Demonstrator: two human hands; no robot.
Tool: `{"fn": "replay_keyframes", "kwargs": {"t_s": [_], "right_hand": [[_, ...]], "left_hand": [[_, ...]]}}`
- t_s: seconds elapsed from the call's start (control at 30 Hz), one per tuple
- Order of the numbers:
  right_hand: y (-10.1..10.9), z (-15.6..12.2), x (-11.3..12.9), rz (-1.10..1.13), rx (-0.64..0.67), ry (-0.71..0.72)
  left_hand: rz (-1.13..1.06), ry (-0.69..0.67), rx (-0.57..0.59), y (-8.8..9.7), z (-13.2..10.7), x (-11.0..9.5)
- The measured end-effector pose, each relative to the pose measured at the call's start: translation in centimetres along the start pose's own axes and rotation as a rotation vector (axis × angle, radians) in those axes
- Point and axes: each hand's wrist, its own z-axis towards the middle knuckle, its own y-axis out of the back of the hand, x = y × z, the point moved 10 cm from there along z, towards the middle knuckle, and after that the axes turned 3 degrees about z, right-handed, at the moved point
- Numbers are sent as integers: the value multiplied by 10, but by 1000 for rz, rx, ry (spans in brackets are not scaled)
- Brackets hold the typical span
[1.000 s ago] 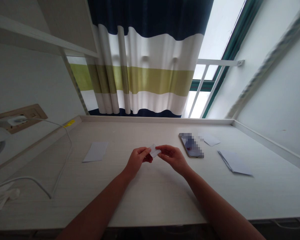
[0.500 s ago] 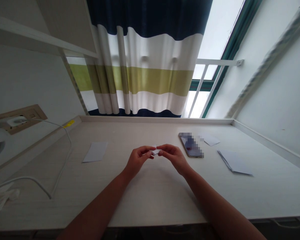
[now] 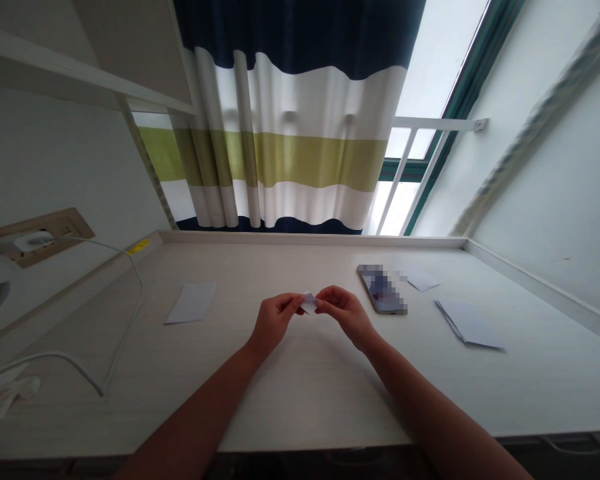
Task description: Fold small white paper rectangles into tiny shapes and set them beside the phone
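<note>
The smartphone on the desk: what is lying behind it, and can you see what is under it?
Behind the smartphone and slightly to its right, a white paper sheet lies flat on the desk. What is under the phone cannot be seen, because the phone covers it.

Both bare forearms [image 3: 200,407] taper slimly into narrow wrists and smooth, slender hands [image 3: 275,327].

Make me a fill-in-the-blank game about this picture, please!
1. The left hand and right hand pinch a small piece of white ____.
2. A phone lies on the desk, to the ____ of both hands.
3. Behind the desk hangs a striped ____.

Answers: paper; right; curtain
</note>
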Motion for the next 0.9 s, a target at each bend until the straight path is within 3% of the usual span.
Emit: {"fn": "replay_keyframes", "kwargs": {"t_s": [0.2, 0.57, 0.9], "right_hand": [[1, 1, -4, -27, -13, 0], [-1, 1, -6, -32, -18, -13], [0, 2, -3, -178, -38, 76]], "left_hand": [[-133, -7, -7, -1, 0, 2], [80, -75, -33, 1, -4, -10], [21, -18, 3, -6, -4, 0]]}}
